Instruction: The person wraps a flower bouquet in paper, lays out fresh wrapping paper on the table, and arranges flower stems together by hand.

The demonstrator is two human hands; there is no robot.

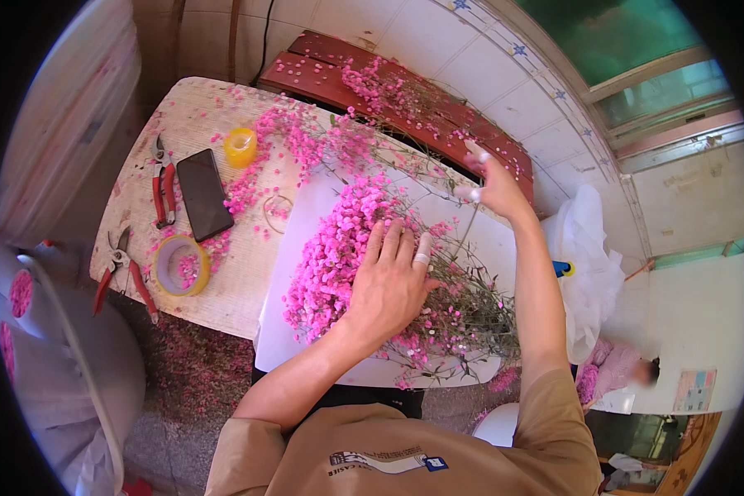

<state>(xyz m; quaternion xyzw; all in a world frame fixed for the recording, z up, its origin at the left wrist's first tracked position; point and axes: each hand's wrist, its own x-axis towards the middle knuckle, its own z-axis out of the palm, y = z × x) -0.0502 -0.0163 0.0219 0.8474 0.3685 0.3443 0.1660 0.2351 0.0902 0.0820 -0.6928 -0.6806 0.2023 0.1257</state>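
Observation:
A thick bunch of bright pink, small-blossomed flowers (331,264) lies on a white sheet (274,335), its thin green stems pointing right. My left hand (388,285) rests flat on the blossoms with its fingers stretched out and white tape round one finger. My right hand (498,183) is raised past the far right corner of the sheet, thumb and fingers apart, with white wraps on its fingertips. Nothing shows held in it, though its fingertips are slightly blurred. Just left of it, loose pink sprigs (347,140) lie across the table's far edge.
On the wooden table (240,310) at left lie red-handled pruning shears (164,194), a second pair (122,263), a dark phone (205,194), a yellow tape roll (240,147) and a larger tape roll (181,265). A red bench (322,78) stands behind; another person (624,364) is at right.

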